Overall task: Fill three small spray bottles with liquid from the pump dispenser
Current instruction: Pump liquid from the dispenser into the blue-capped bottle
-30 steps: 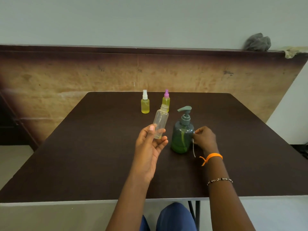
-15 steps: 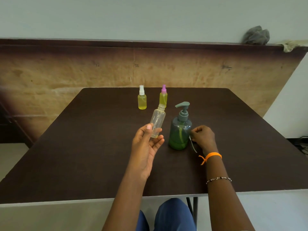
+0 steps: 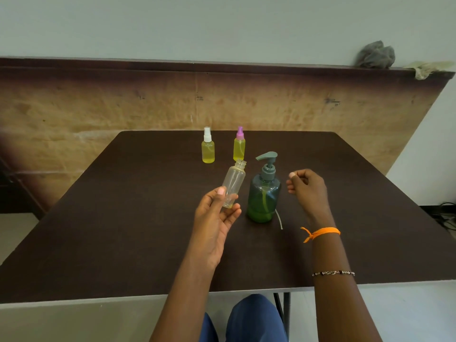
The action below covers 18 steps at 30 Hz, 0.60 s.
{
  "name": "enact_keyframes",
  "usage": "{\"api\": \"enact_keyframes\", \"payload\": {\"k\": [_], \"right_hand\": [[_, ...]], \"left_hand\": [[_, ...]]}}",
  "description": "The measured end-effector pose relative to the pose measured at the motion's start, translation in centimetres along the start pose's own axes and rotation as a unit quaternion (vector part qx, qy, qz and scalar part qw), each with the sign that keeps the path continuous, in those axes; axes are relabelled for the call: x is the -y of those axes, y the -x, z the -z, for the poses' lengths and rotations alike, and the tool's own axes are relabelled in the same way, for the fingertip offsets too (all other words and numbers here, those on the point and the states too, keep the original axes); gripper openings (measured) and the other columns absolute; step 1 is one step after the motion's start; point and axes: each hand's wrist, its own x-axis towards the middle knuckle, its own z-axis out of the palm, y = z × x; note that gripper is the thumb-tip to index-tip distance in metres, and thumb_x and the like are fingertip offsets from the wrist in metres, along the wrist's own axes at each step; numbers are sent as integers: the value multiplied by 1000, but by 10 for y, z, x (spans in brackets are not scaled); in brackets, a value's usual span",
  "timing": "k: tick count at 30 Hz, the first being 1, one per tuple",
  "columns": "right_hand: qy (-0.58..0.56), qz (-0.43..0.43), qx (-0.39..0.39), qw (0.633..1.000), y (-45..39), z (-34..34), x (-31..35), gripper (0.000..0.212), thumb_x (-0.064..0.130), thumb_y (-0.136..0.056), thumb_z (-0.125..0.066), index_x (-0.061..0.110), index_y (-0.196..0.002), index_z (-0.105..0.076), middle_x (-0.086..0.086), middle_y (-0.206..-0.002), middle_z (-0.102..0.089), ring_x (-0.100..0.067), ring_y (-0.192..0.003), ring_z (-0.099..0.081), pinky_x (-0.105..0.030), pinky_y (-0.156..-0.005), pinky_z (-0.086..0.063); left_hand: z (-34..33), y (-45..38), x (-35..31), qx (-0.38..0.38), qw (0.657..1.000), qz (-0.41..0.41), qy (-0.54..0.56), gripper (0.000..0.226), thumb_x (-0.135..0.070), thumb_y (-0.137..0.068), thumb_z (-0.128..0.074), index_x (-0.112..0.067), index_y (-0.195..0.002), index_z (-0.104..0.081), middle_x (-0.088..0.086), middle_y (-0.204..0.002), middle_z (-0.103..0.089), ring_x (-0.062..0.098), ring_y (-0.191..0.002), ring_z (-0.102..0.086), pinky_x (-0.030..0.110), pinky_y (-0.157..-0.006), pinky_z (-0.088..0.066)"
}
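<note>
**Coach:** Since a second ago your right hand is lifting away from the pump dispenser; it was down against the bottle's side, and now it is hanging in the air just to the right of it, fingers loosely curled. I cannot tell whether they are pinching anything.

**Operator:** And my left?

**Coach:** Your left hand is holding the empty spray bottle by its lower half, thumb on one side, fingers cupping the other. Its cap is off and the open neck is tilting toward the dispenser's spout, near it but not under it.

**Operator:** How am I standing on the count?

**Coach:** I judge 2 of 3 done: the white-capped bottle and the pink-capped bottle are standing capped and yellow at the far side of the table. Only a trace of liquid is showing in the bottle you are holding.

**Operator:** What about that thin pale thing on the table?

**Coach:** The thin tube is lying just right of the dispenser's base, probably the sprayer's dip tube; I cannot make out the sprayer head.

**Operator:** So, the pumping?

**Coach:** You are going to want the neck directly beneath the spout tip, bottle closer to upright, before pressing. Press slowly from above with your right palm so the dispenser is not tipping, and keep your left grip low so you are seeing the level rising.
</note>
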Motion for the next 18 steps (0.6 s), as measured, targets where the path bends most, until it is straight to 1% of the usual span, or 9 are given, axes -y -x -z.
{"api": "enact_keyframes", "payload": {"k": [4,6,7,9,11,12,14,16,18], "right_hand": [[-25,55,-3,998,7,0,20,19,9,-95,-54,17,-78,-58,0,-74,-62,-12,-72,-59,-33,-77,-52],[-28,92,-20,995,12,0,26,19,9,-95,-53,18,-80,-59,1,-78,-63,-11,-74,-59,-29,-76,-51],[-29,118,-38,992,16,-1,29,20,9,-95,-53,20,-80,-60,2,-80,-64,-10,-77,-59,-25,-75,-50],[-30,185,-81,979,26,-5,36,20,4,-94,-51,19,-86,-62,1,-89,-65,-8,-83,-59,-15,-74,-46],[-22,270,-107,957,35,-10,42,24,-4,-92,-47,13,-95,-65,-1,-97,-63,-2,-90,-57,-10,-77,-42],[-8,312,-107,944,38,-13,44,28,-8,-90,-45,9,-97,-66,-2,-98,-62,1,-92,-56,-9,-80,-41],[27,376,-91,922,40,-20,44,35,-14,-84,-40,2,-100,-67,-5,-102,-61,-4,-97,-56,-10,-85,-41],[53,404,-78,910,39,-25,41,39,-14,-79,-38,1,-101,-67,-10,-103,-61,-14,-99,-57,-13,-88,-42],[72,418,-83,902,37,-29,39,40,-15,-78,-39,1,-100,-67,-12,-102,-62,-18,-98,-57,-16,-88,-45]], "left_hand": [[0,0,1,-4,1000,2,-6,19,-23,-92,-53,-12,-107,-57,10,-98,-66,11,-76,-62,19,-63,-55],[0,0,1,-5,1000,-1,-10,18,-23,-92,-53,-12,-107,-57,10,-99,-66,11,-75,-62,19,-63,-55],[0,-1,0,-5,1000,-2,-10,18,-23,-92,-53,-13,-106,-57,10,-99,-66,11,-75,-62,19,-62,-55],[0,-1,0,-6,1000,-3,-12,17,-23,-92,-54,-13,-105,-58,9,-98,-66,11,-75,-62,19,-63,-55],[-2,-2,1,-10,1000,-3,-15,14,-23,-92,-54,-14,-102,-59,9,-97,-67,11,-75,-63,19,-63,-54],[-3,-2,2,-12,1000,-3,-17,13,-22,-91,-55,-15,-101,-59,9,-97,-67,11,-75,-62,19,-63,-54],[-4,-3,3,-15,1000,-4,-22,11,-21,-90,-57,-16,-100,-59,9,-99,-65,12,-77,-62,20,-65,-55],[-6,-2,4,-16,999,-11,-27,11,-20,-90,-57,-16,-100,-59,9,-101,-64,13,-80,-61,20,-68,-55],[-7,-3,3,-13,999,-22,-35,12,-19,-90,-58,-17,-101,-60,10,-106,-64,13,-83,-61,20,-71,-55]]}}
